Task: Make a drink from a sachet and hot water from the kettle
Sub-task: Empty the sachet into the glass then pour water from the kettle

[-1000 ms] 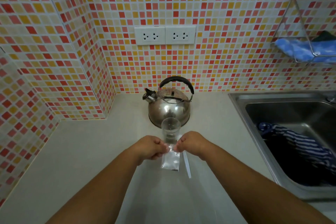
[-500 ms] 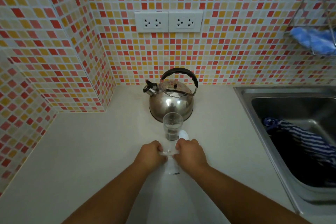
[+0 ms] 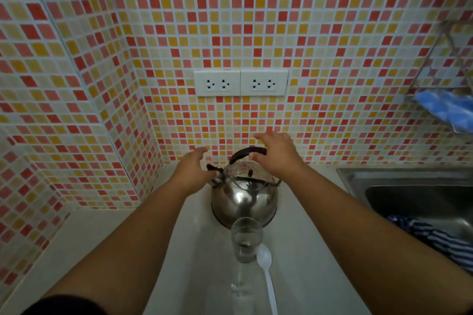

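My right hand (image 3: 277, 153) is reaching over kettle (image 3: 244, 194) handle, fingers spread, not yet gripping. My left hand (image 3: 193, 170) is released, beside spout. Glass (image 3: 246, 239) is standing just before kettle, spoon (image 3: 266, 273) beside it. Sachet (image 3: 239, 289) is lying near glass; powder inside glass, cannot tell. Pouring, stirring still left, I think.

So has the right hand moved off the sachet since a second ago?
Yes. The right hand has gone forward, past the glass, to the kettle handle by the tiled wall. The sachet lies on the counter.
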